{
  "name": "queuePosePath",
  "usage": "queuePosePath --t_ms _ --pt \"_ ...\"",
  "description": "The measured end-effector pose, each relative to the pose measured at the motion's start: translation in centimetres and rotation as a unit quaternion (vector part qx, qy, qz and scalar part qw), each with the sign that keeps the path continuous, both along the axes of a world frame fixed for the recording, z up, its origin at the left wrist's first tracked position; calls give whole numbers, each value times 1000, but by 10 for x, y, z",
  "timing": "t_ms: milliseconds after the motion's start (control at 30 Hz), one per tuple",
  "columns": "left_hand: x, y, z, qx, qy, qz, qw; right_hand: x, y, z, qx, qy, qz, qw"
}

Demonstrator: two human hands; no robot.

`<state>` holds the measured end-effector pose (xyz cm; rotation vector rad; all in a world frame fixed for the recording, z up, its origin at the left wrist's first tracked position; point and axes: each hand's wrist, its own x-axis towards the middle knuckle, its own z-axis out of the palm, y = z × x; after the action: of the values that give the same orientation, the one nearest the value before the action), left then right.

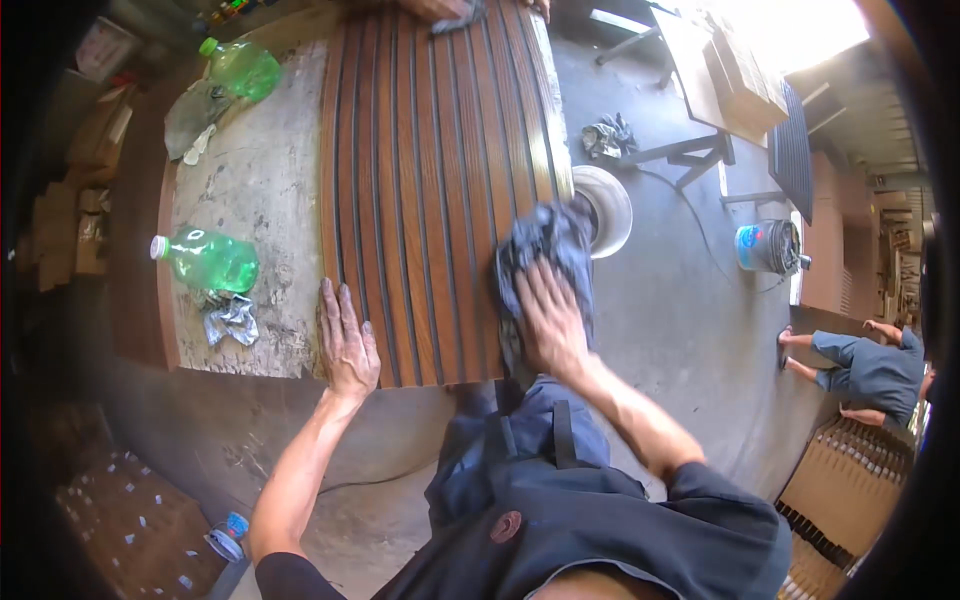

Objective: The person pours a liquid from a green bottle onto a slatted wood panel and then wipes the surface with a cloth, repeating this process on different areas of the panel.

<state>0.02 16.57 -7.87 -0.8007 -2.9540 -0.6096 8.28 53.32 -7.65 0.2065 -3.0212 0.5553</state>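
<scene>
A brown wood panel (415,230) with dark lengthwise grooves lies on a worn, paint-stained worktable (270,170). My left hand (349,345) rests flat at the panel's near left edge, fingers stretched out and holding nothing. Under my right hand (553,318) is a dark grey rag (545,235), bunched and pressed against the panel's right edge, with part of it hanging over the side. At the far end, another person's hand (435,8) has a grey rag (460,16) on the same panel.
Two green-tinted plastic bottles (215,262) lie on the table's left side, near a crumpled cloth (232,320). A white bucket (612,212) stands by the panel's right edge. Further right are a paint pail (768,246), a trestle stand (690,155) and a person (865,372).
</scene>
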Motion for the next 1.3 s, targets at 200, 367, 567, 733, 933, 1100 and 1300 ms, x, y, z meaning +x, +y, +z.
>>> queuePosePath --t_ms 200,367,567,733,933,1100,1300 --pt "-3 1 -4 -6 0 -5 1000 -245 82 -25 29 136 -94 986" --pt "-13 -1 -5 -7 6 -10 1000 -251 87 -50 36 203 -98 974" --pt "-6 -1 -5 6 31 3 999 27 -4 -10 1 46 -41 998" --pt "1 -2 2 7 17 17 1000 1 -3 -5 -1 26 -67 997" --pt "-12 17 -1 15 19 -1 1000 -221 95 -24 40 142 -154 977" --pt "-8 -1 -4 40 52 6 998 -87 36 -32 21 116 -92 989" --pt "-2 5 -9 52 32 15 998 78 -24 5 21 -31 -137 990"
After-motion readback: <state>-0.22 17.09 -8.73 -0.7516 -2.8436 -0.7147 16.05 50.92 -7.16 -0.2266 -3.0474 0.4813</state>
